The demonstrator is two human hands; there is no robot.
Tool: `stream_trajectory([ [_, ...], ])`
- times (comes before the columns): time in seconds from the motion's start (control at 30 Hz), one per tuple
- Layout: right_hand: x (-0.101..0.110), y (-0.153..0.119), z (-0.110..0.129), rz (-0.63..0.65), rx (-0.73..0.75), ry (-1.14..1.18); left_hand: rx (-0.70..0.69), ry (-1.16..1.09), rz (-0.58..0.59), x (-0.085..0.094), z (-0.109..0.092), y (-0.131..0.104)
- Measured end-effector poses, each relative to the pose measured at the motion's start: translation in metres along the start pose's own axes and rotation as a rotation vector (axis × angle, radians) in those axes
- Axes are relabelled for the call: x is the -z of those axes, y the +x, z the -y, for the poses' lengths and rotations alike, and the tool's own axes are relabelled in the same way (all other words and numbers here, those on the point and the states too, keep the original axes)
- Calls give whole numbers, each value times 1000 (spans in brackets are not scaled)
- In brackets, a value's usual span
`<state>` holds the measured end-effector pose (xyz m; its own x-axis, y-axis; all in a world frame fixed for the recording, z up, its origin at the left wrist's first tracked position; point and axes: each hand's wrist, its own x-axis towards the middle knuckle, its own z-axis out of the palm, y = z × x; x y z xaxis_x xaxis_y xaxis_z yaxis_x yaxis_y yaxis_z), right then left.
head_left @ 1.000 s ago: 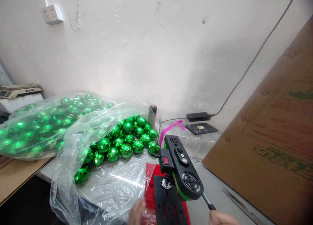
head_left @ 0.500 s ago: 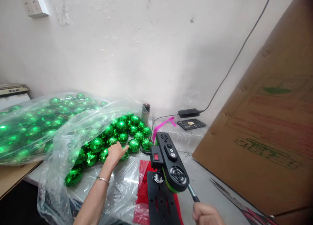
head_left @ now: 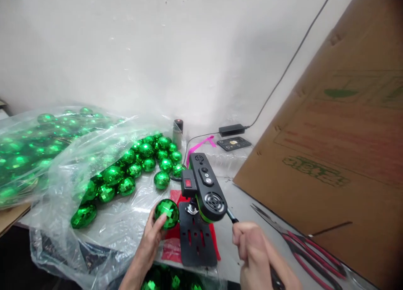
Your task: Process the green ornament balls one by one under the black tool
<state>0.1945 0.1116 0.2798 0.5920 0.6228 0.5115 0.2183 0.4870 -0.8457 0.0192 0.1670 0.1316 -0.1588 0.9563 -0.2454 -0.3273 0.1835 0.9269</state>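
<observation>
My left hand cups a green ball against the black press; my right hand grips its lever.

The ball is round, mirror-faceted and shiny green, so it has no long axis to speak of; I hold it just left of the press's slotted base plate, over a red sheet. My fingers are curled round it, and my right fist is closed on the lever handle. The press head slants up and away toward the wall, red switch on its left side. Green printing on the cardboard box is too blurred to read. More balls lie in the plastic bag.
</observation>
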Motion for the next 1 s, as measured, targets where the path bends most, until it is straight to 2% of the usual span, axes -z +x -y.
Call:
stream_trajectory([
  [0.17, 14, 9, -15, 154, 196, -3, -212, 384, 46, -22, 41, -15],
  [0.33, 19, 8, -19, 202, 256, -11, -374, 607, 127, -33, 56, -16],
  [0.47, 19, 6, -20, 205, 273, -16, -484, 686, 119, -38, 65, -16],
  [0.6, 20, 6, -19, 208, 262, 5, -500, 714, 123, -47, 73, -15],
  [0.77, 19, 4, -19, 202, 260, 16, -436, 645, 208, -49, 80, -8],
  [1.0, 11, -5, -26, 82, 279, 39, -479, 637, 214, -45, 86, -8],
])
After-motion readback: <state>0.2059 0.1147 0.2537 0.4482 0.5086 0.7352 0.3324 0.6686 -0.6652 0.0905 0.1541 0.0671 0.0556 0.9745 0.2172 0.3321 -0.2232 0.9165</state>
